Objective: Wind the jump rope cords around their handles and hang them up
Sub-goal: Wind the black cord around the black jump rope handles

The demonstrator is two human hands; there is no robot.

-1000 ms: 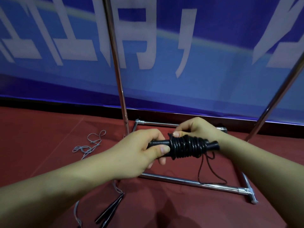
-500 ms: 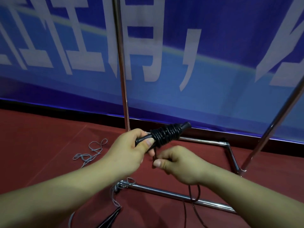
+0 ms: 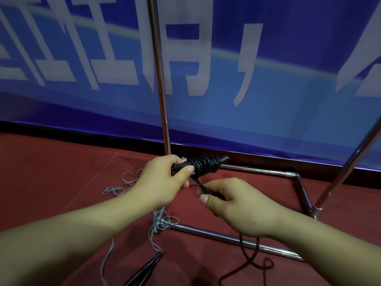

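My left hand (image 3: 165, 182) grips the near end of a pair of black jump rope handles (image 3: 203, 165), held roughly level with many turns of black cord wound round their middle. My right hand (image 3: 233, 205), just below and to the right, pinches the loose black cord (image 3: 201, 185) where it leaves the windings. The rest of that cord (image 3: 252, 259) trails under my right wrist to the floor. A second rope lies on the floor: a tangled grey cord (image 3: 127, 183) and its black handles (image 3: 144, 271) at the bottom.
A chrome rack stands ahead: an upright pole (image 3: 158, 79), a slanted pole (image 3: 346, 170) at right, and base bars (image 3: 226, 238) on the red carpet (image 3: 51, 172). The grey cord loops over the near base bar's left end. A blue banner (image 3: 268, 100) fills the background.
A second ago my right hand was behind the windings at handle height. It has dropped below them and now pinches the cord, while the bundle has stayed in my left hand.
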